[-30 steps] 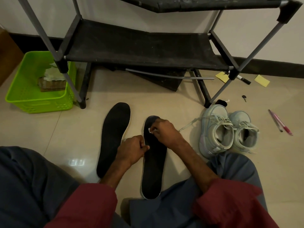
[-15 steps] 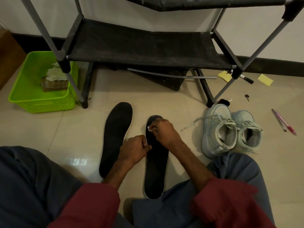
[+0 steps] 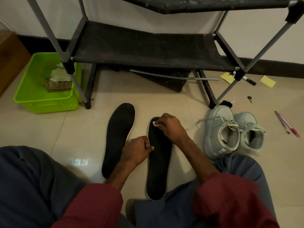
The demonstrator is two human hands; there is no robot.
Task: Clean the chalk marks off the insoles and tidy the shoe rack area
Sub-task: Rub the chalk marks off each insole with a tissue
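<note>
Insole (image 3: pixel 158 163): flat on floor (image 3: pixel 49 137), toe away, beside second insole (image 3: pixel 119 137). Left hand (image 3: pixel 136 151): curled, pinches its left edge, likely to stop it sliding. Right hand (image 3: pixel 169 127): fingers bunched round white wipe (image 3: pixel 154 123), pressed to the toe, apparently rubbing chalk. Marks themselves too faint to tell.

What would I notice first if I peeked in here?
In the middle, the right hand presses a small white piece onto the toe end of a black insole on the floor, while the left hand pinches its edge. A second insole lies beside it. A green basket sits at the left by the shoe rack, and pale blue shoes stand at the right.
</note>
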